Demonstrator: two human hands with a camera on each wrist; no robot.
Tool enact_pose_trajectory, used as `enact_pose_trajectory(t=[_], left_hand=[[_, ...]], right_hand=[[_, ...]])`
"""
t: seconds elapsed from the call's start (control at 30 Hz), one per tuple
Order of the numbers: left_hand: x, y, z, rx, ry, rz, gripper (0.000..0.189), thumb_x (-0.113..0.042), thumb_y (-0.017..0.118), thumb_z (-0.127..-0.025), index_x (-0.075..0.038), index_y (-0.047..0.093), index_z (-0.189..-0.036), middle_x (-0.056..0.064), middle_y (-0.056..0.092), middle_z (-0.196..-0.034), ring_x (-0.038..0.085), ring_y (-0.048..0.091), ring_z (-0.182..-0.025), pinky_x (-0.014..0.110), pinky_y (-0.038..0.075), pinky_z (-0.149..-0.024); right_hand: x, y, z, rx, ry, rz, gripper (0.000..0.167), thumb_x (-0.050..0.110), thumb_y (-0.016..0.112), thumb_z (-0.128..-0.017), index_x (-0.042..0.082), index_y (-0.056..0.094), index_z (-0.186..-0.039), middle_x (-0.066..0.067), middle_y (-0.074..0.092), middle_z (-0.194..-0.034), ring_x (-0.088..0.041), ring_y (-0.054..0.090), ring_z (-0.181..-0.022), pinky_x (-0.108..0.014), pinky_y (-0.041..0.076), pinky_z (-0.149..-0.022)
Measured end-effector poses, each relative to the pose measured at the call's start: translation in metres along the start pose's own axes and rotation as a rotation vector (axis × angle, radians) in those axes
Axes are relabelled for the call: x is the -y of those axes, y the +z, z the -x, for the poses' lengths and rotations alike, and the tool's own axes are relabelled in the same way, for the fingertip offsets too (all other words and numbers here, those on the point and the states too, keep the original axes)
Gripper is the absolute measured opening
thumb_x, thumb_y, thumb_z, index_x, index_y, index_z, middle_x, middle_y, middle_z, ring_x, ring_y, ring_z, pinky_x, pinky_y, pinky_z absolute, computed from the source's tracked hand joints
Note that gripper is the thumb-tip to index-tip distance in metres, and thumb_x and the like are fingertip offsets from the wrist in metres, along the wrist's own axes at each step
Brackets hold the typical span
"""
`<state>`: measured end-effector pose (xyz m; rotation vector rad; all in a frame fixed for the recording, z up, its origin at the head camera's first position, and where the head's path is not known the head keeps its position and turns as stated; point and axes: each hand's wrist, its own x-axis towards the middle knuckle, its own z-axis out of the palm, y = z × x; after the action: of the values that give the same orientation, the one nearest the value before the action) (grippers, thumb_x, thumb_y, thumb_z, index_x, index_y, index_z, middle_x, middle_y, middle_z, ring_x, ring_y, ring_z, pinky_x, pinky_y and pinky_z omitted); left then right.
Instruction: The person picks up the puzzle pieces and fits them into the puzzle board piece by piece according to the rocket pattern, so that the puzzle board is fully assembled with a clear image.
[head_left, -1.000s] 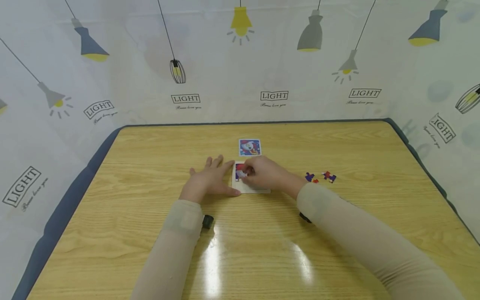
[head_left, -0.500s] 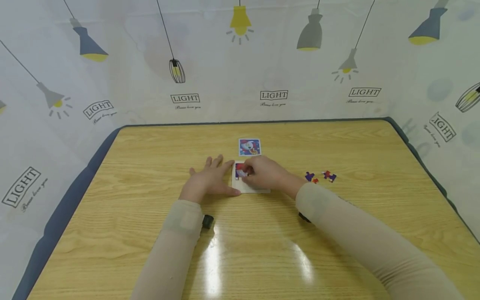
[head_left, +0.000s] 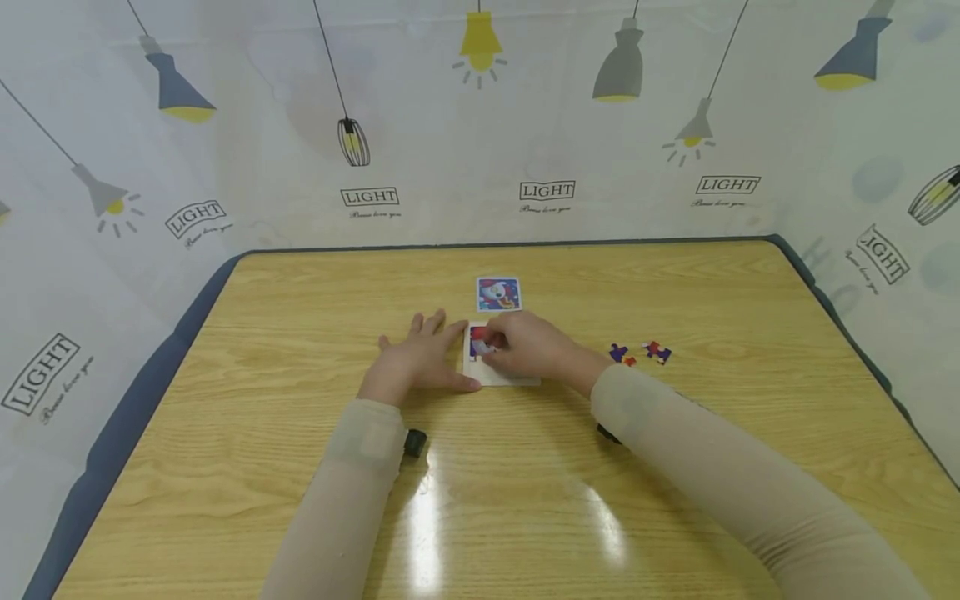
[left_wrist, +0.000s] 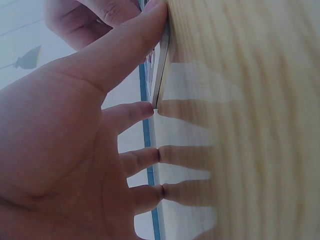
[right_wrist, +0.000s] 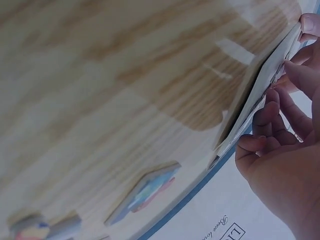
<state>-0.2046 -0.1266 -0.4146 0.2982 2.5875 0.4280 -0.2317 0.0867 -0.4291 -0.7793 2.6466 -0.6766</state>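
Note:
Fingers spread, my left hand (head_left: 420, 358) braces the left edge of a white puzzle tray (head_left: 510, 379) with thumb and forefinger. Part of a red, purple and grey jigsaw picture (head_left: 477, 335) fills the tray's upper left. My right hand (head_left: 536, 346) is over the tray, its thumb and forefinger pinching a small puzzle piece at the picture; the fingers mostly hide the piece. In the right wrist view, the right hand's other fingers (right_wrist: 250, 145) curl beside the tray (right_wrist: 250, 95). The left wrist view shows the left thumb (left_wrist: 135, 37) against the tray's side.
A square picture card (head_left: 498, 294) lies just behind the tray. Several loose puzzle pieces (head_left: 658, 352) lie to the right, beyond the right wrist. Small black devices sit at the left wrist (head_left: 415, 443) and right wrist (head_left: 609, 434). A printed curtain (head_left: 465, 125) borders the wooden table (head_left: 315, 283).
Both hands stay almost in place, with the right fingers making only slight movements at the picture. The tray, card and loose pieces keep their positions.

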Motion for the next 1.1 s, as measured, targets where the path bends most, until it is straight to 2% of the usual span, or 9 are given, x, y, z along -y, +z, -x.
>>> enact_pose_trajectory(t=[0.3,0.47,0.6,0.77,0.9,1.1], left_hand=[[0.006,0.006,-0.014,0.004,-0.023,0.015,0.111,-0.073,0.077,-0.084,-0.039,0.018,-0.171,0.003,-0.005,-0.183,0.038,-0.012,-0.168,0.089,-0.007,-0.119],[0.006,0.006,-0.013,0.004,-0.020,0.009,0.111,-0.072,0.078,-0.084,-0.038,0.019,-0.171,0.004,-0.004,-0.183,0.039,-0.011,-0.168,0.088,-0.007,-0.119],[0.006,0.005,-0.011,0.000,-0.007,-0.001,0.113,-0.075,0.077,-0.082,-0.038,0.019,-0.171,0.006,-0.004,-0.183,0.042,-0.009,-0.167,0.092,-0.007,-0.115],[0.004,0.003,-0.009,-0.001,-0.012,-0.007,0.115,-0.078,0.076,-0.080,-0.038,0.019,-0.171,0.007,-0.003,-0.183,0.043,-0.008,-0.167,0.092,-0.006,-0.115],[0.000,0.000,-0.003,-0.006,-0.022,0.002,0.112,-0.072,0.078,-0.083,-0.035,0.020,-0.171,0.007,-0.001,-0.183,0.041,-0.007,-0.168,0.089,-0.005,-0.119],[-0.004,0.001,0.001,-0.039,-0.012,-0.001,0.108,-0.065,0.081,-0.085,-0.034,0.022,-0.171,0.007,0.001,-0.183,0.041,-0.006,-0.168,0.088,-0.003,-0.120]], right_hand=[[0.001,0.001,-0.004,0.005,-0.016,0.040,0.030,0.023,0.072,-0.102,0.008,0.074,-0.128,-0.006,0.078,-0.118,-0.020,0.072,-0.110,-0.039,0.061,-0.103],[0.002,-0.002,-0.002,0.008,0.004,0.023,0.029,0.023,0.071,-0.102,0.009,0.074,-0.128,-0.005,0.078,-0.117,-0.019,0.072,-0.109,-0.038,0.061,-0.102],[0.005,-0.016,0.004,-0.004,0.033,-0.003,0.027,0.023,0.071,-0.103,0.010,0.075,-0.126,-0.005,0.077,-0.117,-0.019,0.070,-0.105,-0.039,0.062,-0.096],[-0.001,-0.040,0.012,-0.035,0.036,0.021,0.027,0.023,0.071,-0.104,0.009,0.074,-0.126,-0.006,0.074,-0.116,-0.020,0.067,-0.100,-0.037,0.060,-0.087],[-0.009,-0.057,0.023,-0.053,0.026,0.025,0.029,0.023,0.070,-0.104,0.007,0.073,-0.128,-0.007,0.074,-0.116,-0.021,0.067,-0.103,-0.039,0.060,-0.090],[-0.024,-0.074,0.048,-0.086,0.013,0.047,0.030,0.020,0.070,-0.104,0.004,0.072,-0.129,-0.010,0.073,-0.116,-0.021,0.065,-0.091,-0.040,0.058,-0.083]])
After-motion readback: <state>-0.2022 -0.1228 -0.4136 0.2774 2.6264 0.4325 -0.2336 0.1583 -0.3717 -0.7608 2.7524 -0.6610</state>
